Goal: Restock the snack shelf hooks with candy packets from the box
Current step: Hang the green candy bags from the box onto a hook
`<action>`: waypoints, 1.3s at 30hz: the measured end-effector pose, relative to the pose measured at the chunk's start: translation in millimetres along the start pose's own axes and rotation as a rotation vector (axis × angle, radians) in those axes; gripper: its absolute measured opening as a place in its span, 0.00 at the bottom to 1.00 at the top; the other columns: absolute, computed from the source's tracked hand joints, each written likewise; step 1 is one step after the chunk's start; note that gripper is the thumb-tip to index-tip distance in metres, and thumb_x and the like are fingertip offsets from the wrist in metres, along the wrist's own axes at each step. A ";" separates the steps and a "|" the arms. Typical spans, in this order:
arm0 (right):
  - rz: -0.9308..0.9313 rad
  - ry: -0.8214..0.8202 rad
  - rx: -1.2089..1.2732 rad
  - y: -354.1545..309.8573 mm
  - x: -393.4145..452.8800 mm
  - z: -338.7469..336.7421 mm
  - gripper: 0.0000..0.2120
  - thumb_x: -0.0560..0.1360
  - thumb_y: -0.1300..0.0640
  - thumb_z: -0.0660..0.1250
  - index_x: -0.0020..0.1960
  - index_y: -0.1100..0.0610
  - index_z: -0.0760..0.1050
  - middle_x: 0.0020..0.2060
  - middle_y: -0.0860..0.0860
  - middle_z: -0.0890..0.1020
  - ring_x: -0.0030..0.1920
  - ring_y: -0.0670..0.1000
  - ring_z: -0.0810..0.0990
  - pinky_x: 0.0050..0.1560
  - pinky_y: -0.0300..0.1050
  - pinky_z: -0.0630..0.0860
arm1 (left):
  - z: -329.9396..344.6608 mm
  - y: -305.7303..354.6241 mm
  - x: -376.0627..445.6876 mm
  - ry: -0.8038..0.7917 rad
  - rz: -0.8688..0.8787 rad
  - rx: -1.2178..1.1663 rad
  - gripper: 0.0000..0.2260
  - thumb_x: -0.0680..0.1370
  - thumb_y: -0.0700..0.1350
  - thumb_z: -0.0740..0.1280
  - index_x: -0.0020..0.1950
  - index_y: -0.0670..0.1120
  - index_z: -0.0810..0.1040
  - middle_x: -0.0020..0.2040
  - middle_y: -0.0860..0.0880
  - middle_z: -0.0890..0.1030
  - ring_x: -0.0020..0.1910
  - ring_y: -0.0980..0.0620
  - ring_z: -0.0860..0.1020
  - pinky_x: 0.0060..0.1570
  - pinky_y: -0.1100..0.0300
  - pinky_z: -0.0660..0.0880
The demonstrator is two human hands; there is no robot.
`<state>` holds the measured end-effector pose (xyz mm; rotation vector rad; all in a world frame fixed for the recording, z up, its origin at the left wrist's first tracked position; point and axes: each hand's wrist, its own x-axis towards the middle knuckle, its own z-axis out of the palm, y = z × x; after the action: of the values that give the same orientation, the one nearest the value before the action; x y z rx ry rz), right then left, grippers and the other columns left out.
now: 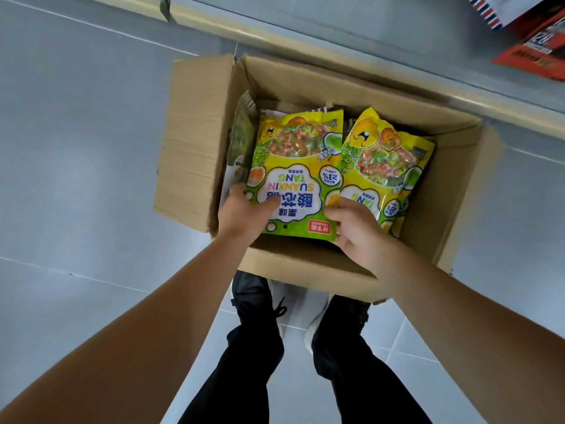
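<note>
An open cardboard box [195, 142] stands on the floor below me, holding yellow-green candy packets. My left hand [241, 214] grips the near left corner of the top middle packet [293, 166], thumb on its face. My right hand [351, 228] is closed on the near edge between that packet and a second packet [385, 166] lying to its right; its fingers reach under the second packet's corner. More packets stand on edge along the box's left wall [241, 139], mostly hidden.
The base ledge of the shelf unit [336, 41] runs diagonally just beyond the box. Red and striped goods [532, 47] sit at the top right. My legs and shoes [275, 304] stand on the grey tiled floor right behind the box.
</note>
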<state>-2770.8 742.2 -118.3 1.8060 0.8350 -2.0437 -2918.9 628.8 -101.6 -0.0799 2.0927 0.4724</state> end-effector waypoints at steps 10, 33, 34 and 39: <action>-0.126 0.169 -0.375 -28.8 -44.8 -37.2 0.04 0.77 0.56 0.69 0.51 0.52 0.75 0.49 0.51 0.79 0.46 0.49 0.78 0.53 0.48 0.75 | -7.9 21.6 -28.2 -0.153 -0.042 -0.354 0.12 0.75 0.34 0.65 0.48 0.50 0.80 0.46 0.44 0.82 0.36 0.47 0.78 0.33 0.52 0.78; -0.765 0.254 -1.187 -113.5 -402.6 24.3 0.07 0.73 0.54 0.67 0.46 0.58 0.77 0.43 0.58 0.81 0.47 0.60 0.79 0.42 0.49 0.71 | -242.4 179.8 -349.6 0.051 0.924 0.840 0.14 0.77 0.45 0.64 0.61 0.54 0.77 0.56 0.46 0.81 0.56 0.41 0.78 0.50 0.52 0.75; -0.749 0.278 -1.097 -112.2 -426.5 25.0 0.09 0.71 0.53 0.65 0.44 0.59 0.77 0.40 0.57 0.81 0.45 0.60 0.79 0.41 0.49 0.72 | -256.2 180.3 -363.4 0.113 0.928 0.681 0.14 0.75 0.45 0.65 0.60 0.52 0.78 0.54 0.45 0.82 0.55 0.40 0.79 0.50 0.50 0.77; -0.666 0.345 -0.680 -116.0 -510.7 20.1 0.10 0.74 0.58 0.65 0.35 0.54 0.71 0.30 0.48 0.73 0.25 0.40 0.74 0.23 0.30 0.63 | -300.2 188.6 -421.8 0.266 0.727 0.201 0.26 0.73 0.45 0.72 0.70 0.45 0.70 0.62 0.43 0.78 0.61 0.43 0.76 0.55 0.56 0.71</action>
<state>-2764.2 741.0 405.7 1.5947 2.1477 -1.4210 -2977.0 639.8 446.2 0.7972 2.3827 0.7008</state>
